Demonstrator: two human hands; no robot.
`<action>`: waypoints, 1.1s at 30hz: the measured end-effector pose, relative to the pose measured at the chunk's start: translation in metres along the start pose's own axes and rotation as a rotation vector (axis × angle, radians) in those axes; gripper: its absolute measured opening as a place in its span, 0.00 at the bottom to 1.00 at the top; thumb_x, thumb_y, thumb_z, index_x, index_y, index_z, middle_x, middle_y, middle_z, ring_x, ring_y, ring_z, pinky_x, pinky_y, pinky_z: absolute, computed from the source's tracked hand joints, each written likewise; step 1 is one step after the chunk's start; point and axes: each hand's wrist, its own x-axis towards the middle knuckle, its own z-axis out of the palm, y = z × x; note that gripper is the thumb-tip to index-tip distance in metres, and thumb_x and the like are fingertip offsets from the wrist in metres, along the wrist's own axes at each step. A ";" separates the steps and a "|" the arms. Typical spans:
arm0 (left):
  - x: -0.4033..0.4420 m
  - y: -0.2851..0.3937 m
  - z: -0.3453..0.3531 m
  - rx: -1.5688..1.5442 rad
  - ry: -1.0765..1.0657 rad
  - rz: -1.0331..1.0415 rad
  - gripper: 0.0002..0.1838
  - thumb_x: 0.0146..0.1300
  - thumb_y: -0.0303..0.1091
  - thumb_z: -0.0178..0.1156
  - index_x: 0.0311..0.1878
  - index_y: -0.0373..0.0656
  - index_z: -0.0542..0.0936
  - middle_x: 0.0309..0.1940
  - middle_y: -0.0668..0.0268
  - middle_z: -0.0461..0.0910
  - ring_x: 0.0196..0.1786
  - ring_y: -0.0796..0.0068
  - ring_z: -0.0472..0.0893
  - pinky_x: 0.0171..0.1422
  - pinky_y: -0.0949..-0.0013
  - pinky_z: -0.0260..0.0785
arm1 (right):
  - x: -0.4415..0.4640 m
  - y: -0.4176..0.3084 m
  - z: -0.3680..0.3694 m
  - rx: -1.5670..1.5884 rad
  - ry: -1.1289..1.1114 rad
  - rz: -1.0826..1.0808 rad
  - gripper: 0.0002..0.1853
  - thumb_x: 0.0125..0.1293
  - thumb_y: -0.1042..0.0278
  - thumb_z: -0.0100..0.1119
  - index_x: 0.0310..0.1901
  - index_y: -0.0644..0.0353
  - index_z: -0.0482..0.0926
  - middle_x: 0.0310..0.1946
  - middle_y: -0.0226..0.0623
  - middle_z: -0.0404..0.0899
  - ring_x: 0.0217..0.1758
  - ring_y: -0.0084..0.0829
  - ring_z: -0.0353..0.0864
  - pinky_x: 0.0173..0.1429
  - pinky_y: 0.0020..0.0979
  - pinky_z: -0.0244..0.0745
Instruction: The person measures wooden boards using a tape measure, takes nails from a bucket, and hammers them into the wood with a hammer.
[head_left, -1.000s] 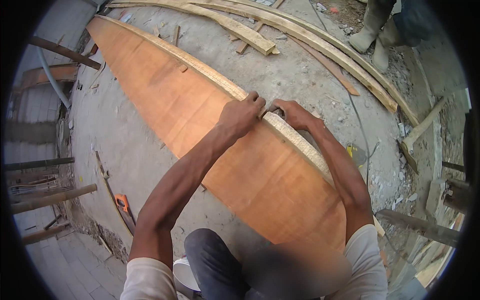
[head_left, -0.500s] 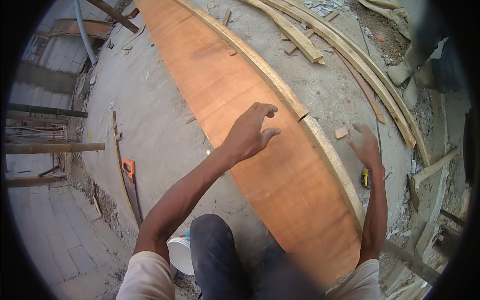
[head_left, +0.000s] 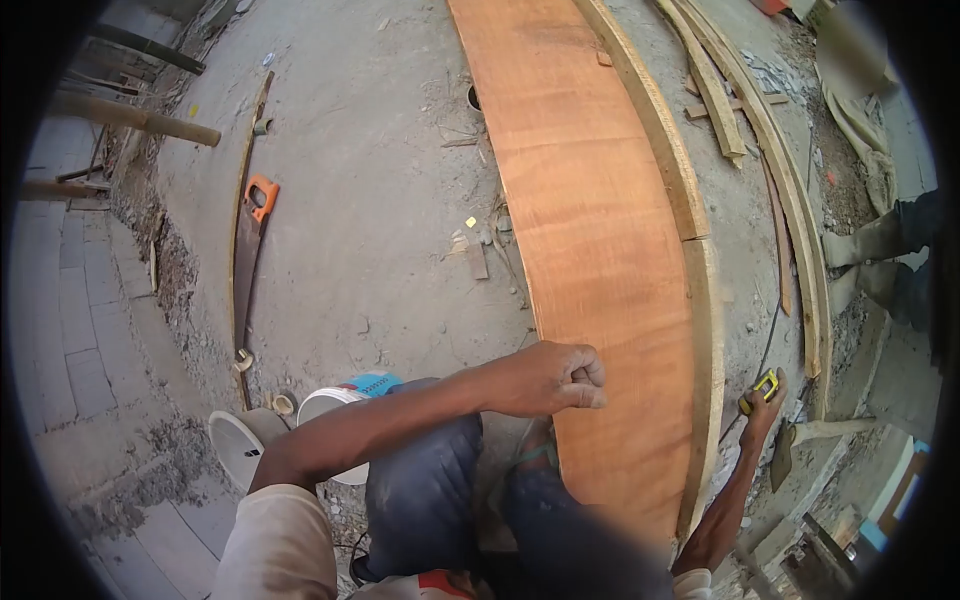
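Observation:
My right hand (head_left: 768, 402) grips a yellow and black tape measure (head_left: 760, 390) on the ground, right of the plywood. Above the long plywood sheet (head_left: 610, 290), my left hand (head_left: 555, 380) is closed in a loose fist, with nothing visible in it. Along the sheet's right edge runs a light wooden strip (head_left: 703, 330), in two pieces that meet at a narrow joint. A small wood scrap (head_left: 604, 58) lies on the sheet near the strip.
At left, an orange-handled handsaw (head_left: 255, 225) lies beside a thin wooden strip. Two buckets (head_left: 235, 440) (head_left: 330, 402) stand by my left knee. Curved timbers (head_left: 790, 190) lie at right, near another person's boots (head_left: 850, 250). A hatchet (head_left: 790, 450) rests below the tape measure.
My right hand has reached down to the right and taken hold of the tape measure. The left hand has drawn back and its fingers have curled in. The view has turned.

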 end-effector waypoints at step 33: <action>-0.093 0.014 -0.012 -0.575 0.411 0.354 0.06 0.71 0.32 0.68 0.43 0.44 0.79 0.25 0.78 0.72 0.23 0.88 0.65 0.27 0.77 0.59 | -0.207 -0.255 0.046 -0.961 -0.564 -0.858 0.35 0.55 0.78 0.69 0.67 0.49 0.76 0.59 0.40 0.81 0.66 0.51 0.81 0.69 0.49 0.77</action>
